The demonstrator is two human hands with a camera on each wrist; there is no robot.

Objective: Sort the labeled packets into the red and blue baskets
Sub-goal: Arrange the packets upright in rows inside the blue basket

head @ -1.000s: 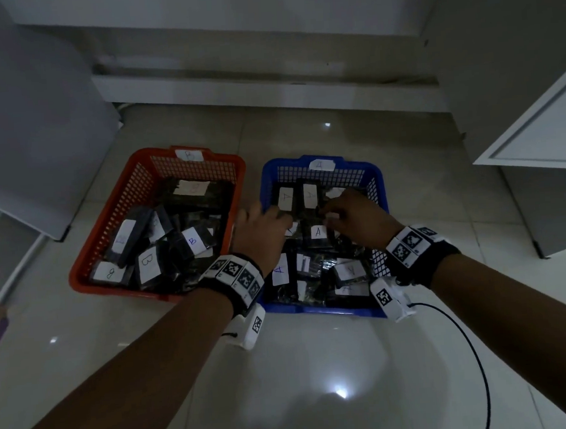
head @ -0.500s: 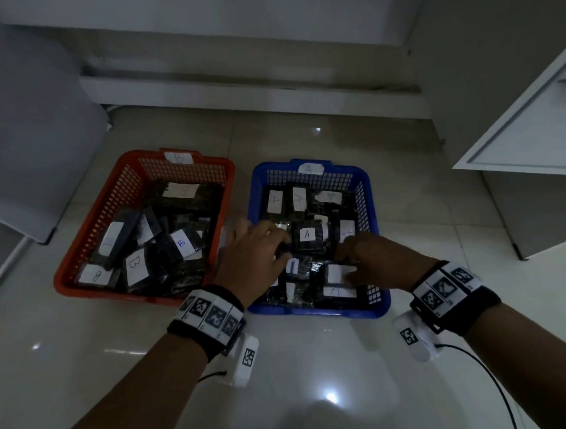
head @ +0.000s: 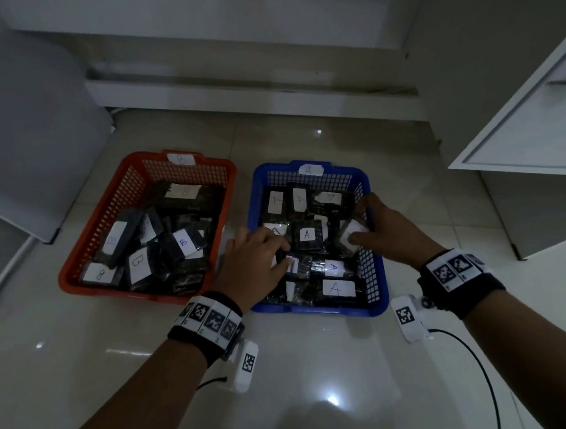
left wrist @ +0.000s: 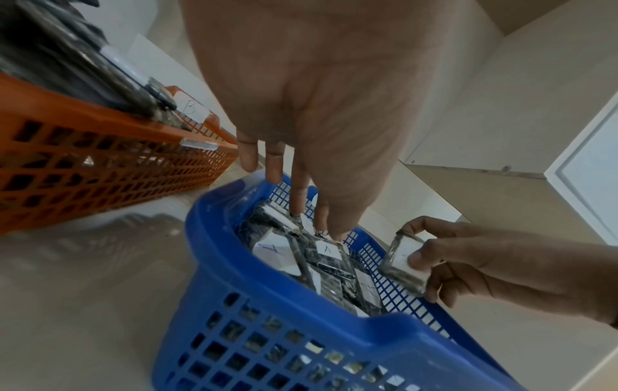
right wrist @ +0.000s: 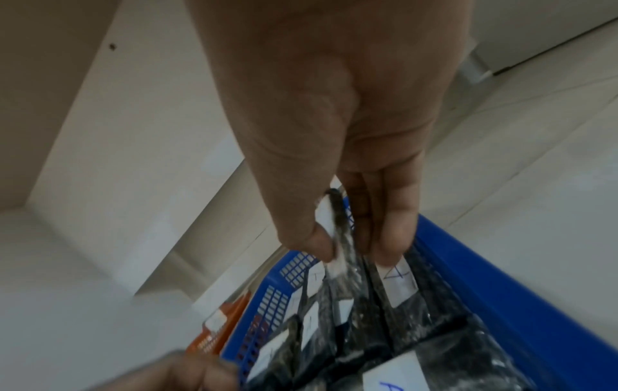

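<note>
A red basket [head: 78,282] tagged B holds dark packets with B labels [head: 183,243]. To its right stands a blue basket [head: 318,310] tagged A, full of A-labelled packets [head: 306,234]. My left hand [head: 278,256] reaches into the blue basket's left side, and its straight fingertips [left wrist: 296,209] touch the packets there. At the basket's right wall my right hand [head: 359,225] pinches one white-labelled packet [head: 352,236] between thumb and fingers [right wrist: 394,238]; the packet is lifted and tilted on edge [left wrist: 401,264]. I cannot read its label.
Both baskets sit on a glossy tiled floor [head: 320,379]. A white cabinet [head: 520,130] stands at the right, a white panel [head: 18,132] at the left, a low ledge [head: 250,96] behind. A black cable [head: 480,368] trails from my right wrist.
My right hand moved from the basket's middle to its right side and now holds up a packet. The left hand drew back toward the near left corner of the blue basket.
</note>
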